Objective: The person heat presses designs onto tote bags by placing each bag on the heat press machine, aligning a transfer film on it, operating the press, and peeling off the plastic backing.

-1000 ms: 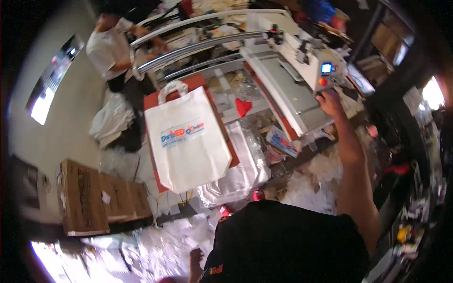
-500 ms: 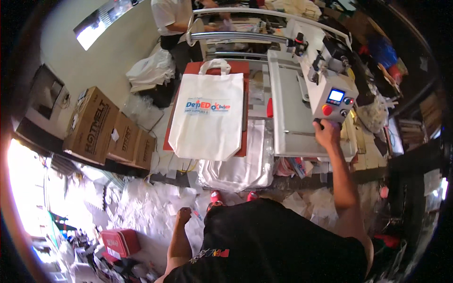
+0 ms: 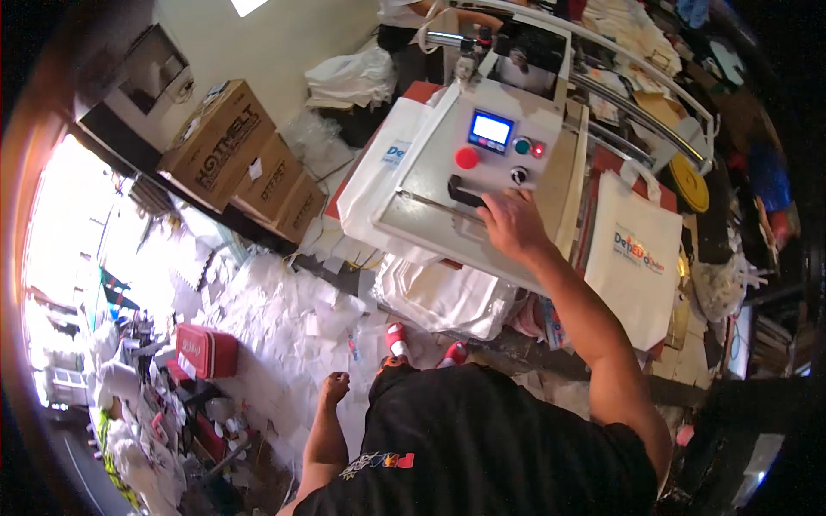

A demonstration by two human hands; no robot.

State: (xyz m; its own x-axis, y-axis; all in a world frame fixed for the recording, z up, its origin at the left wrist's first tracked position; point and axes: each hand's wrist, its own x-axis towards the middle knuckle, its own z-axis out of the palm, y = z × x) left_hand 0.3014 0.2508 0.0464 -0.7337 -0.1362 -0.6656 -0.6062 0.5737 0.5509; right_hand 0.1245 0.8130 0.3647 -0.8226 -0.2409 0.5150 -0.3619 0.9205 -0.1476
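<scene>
Right hand point(image 3: 514, 225) is up on the press machine, fingers curled over the black handle point(image 3: 465, 191) just under the control panel point(image 3: 499, 150) with its red button point(image 3: 466, 158) and little blue screen. Left hand point(image 3: 335, 387) hangs down by the hip, balled into a loose fist holding nothing. White tote bag point(image 3: 634, 258) lies flat just right of the forearm, cardboard boxes point(image 3: 231, 159) well off left

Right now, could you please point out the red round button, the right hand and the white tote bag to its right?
red round button point(image 3: 466, 158), head view, centre of its cap.
right hand point(image 3: 514, 225), head view, back of the hand.
white tote bag point(image 3: 635, 258), head view, middle of its front panel.
</scene>
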